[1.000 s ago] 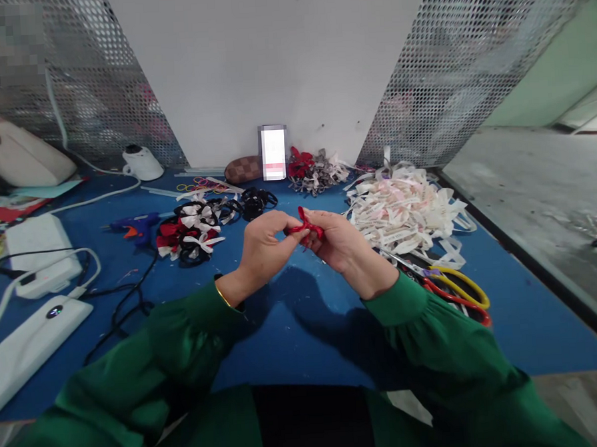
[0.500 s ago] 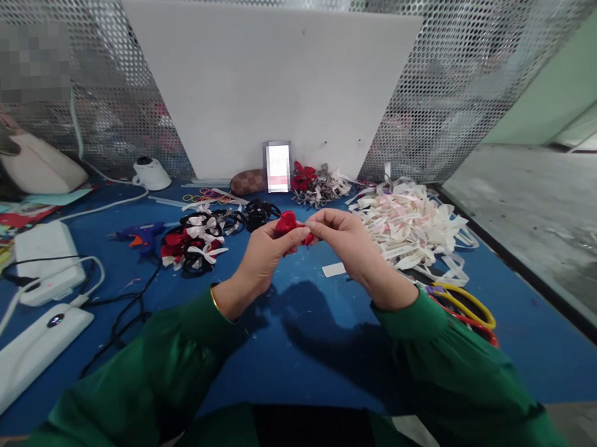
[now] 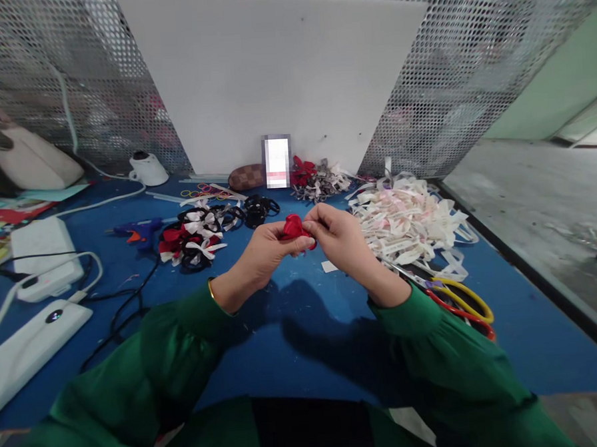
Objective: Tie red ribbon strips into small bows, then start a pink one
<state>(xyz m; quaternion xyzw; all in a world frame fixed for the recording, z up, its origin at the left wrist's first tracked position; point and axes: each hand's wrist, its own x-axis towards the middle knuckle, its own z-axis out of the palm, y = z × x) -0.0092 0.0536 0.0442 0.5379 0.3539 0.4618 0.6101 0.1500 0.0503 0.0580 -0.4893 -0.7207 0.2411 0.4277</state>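
A small red fabric bow (image 3: 293,227) is held up between both hands over the middle of the blue table. My left hand (image 3: 260,255) pinches its left and lower side, thumb in front. From the right, my right hand (image 3: 342,244) grips the bow's edge between thumb and bent forefinger. The fingers cover part of the bow, so its full shape is hidden. Beyond my left hand lies a heap of black hair ties with red and white bows (image 3: 192,239). A pile of pale ribbon pieces (image 3: 408,224) is to the right of my right hand.
Scissors with red and yellow handles (image 3: 463,301) lie at the right. To the left are a blue glue gun (image 3: 141,230), a white power bank (image 3: 39,350) and cables. A phone (image 3: 277,161) leans on the white board (image 3: 275,71), beside a brown checkered pouch (image 3: 246,177).
The red bow has turned and shifted slightly right, showing more of its front. My right fingers have moved in closer over its edge. The view has tilted a little.
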